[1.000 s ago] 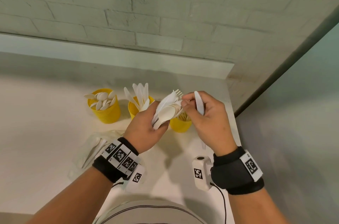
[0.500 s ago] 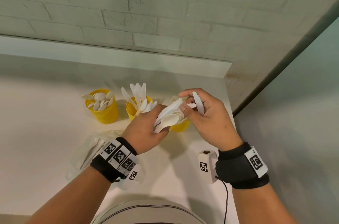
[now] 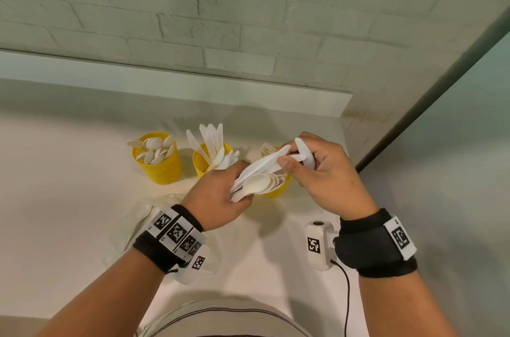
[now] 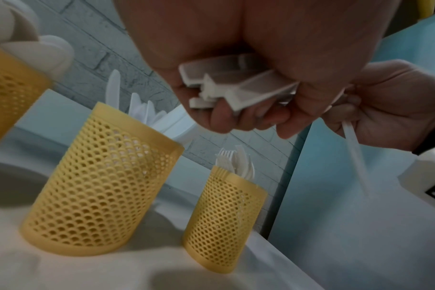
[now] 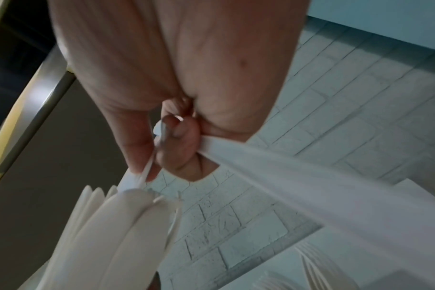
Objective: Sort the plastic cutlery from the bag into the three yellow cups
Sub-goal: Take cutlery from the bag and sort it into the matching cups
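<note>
Head view is showing the left hand (image 3: 218, 193) gripping a mixed bundle of cutlery (image 3: 256, 180) by the handles, fingers curled tight around it, just in front of the knife cup (image 3: 205, 164). Right hand (image 3: 321, 171) is working at the bundle's far end: thumb and fingers are pinching one knife (image 3: 305, 154), its serrated edge showing, while drawing at the tip of another piece lying along the top of the bundle. To the left of the knife cup, the spoon cup (image 3: 162, 168) is standing full of spoons; to its right, the fork cup (image 3: 276, 189) is sitting partly hidden behind the bundle. Nearer the person than the knife cup, the clear bag (image 3: 143, 215) is lying crumpled on the table (image 3: 55, 198). Doing this step well probably means sliding the picked piece out lengthwise along the bundle, loosening the left grip only slightly so spoons are not spilling, then carrying the gathered knives blade-up to the knife cup. Left wrist view is confirming handle ends clamped in the palm.
</note>
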The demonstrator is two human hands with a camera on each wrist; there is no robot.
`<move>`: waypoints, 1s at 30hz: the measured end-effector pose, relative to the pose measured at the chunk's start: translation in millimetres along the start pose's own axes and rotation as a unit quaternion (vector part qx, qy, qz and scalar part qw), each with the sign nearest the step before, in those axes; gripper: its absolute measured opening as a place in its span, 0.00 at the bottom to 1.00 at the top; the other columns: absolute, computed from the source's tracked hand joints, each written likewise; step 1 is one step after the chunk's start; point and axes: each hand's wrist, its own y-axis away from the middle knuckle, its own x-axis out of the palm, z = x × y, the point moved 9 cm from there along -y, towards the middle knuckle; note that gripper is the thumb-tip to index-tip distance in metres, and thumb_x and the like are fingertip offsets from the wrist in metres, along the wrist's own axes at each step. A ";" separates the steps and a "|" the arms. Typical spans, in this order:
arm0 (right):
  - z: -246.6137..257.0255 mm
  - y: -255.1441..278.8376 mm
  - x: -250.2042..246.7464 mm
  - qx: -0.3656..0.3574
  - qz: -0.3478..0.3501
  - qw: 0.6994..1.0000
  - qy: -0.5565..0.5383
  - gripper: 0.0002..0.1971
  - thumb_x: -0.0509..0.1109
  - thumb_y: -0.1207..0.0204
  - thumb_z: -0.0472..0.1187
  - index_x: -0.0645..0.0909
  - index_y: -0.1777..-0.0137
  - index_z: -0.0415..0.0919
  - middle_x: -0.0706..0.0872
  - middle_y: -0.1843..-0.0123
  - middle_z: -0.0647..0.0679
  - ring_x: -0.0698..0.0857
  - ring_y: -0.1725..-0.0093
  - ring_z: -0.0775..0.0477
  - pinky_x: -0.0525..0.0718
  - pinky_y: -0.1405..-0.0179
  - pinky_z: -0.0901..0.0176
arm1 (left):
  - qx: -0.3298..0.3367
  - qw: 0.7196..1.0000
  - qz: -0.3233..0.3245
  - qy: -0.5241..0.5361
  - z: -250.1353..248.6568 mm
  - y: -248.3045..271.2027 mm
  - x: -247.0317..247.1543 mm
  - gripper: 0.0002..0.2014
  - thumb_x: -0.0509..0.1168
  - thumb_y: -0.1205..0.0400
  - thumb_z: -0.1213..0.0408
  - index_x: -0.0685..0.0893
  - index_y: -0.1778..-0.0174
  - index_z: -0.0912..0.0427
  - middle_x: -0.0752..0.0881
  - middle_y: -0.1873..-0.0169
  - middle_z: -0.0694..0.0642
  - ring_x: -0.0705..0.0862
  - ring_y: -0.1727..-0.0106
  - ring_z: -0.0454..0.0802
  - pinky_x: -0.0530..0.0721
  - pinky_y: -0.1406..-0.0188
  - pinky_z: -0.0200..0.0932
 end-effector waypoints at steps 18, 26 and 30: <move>3.8 0.8 2.8 0.017 -0.011 0.997 -0.077 0.03 0.79 0.23 0.31 0.88 0.56 0.33 0.90 0.65 0.57 0.85 0.67 0.61 0.79 0.65 0.71 | 0.005 0.999 0.042 0.007 -13.2 -0.3 12.7 0.16 0.70 0.27 0.58 0.74 0.50 0.34 0.81 0.70 0.39 0.81 0.69 0.41 0.80 0.68 0.41; -9.4 1.5 -4.8 0.081 -0.047 0.993 -0.072 0.11 0.75 0.18 0.35 0.85 0.64 0.40 0.78 0.78 0.58 0.74 0.78 0.59 0.71 0.74 0.64 | -0.019 0.999 0.047 0.012 -6.7 4.2 13.4 0.23 0.70 0.27 0.55 0.75 0.36 0.40 0.88 0.60 0.38 0.85 0.62 0.40 0.85 0.61 0.45; -16.2 1.3 -13.8 0.121 -0.065 0.979 -0.148 0.12 0.65 0.14 0.30 0.76 0.61 0.35 0.69 0.75 0.49 0.66 0.78 0.53 0.63 0.77 0.62 | -0.023 0.998 0.050 0.001 -7.0 5.6 11.6 0.25 0.69 0.27 0.54 0.74 0.33 0.40 0.90 0.54 0.42 0.88 0.58 0.44 0.87 0.58 0.48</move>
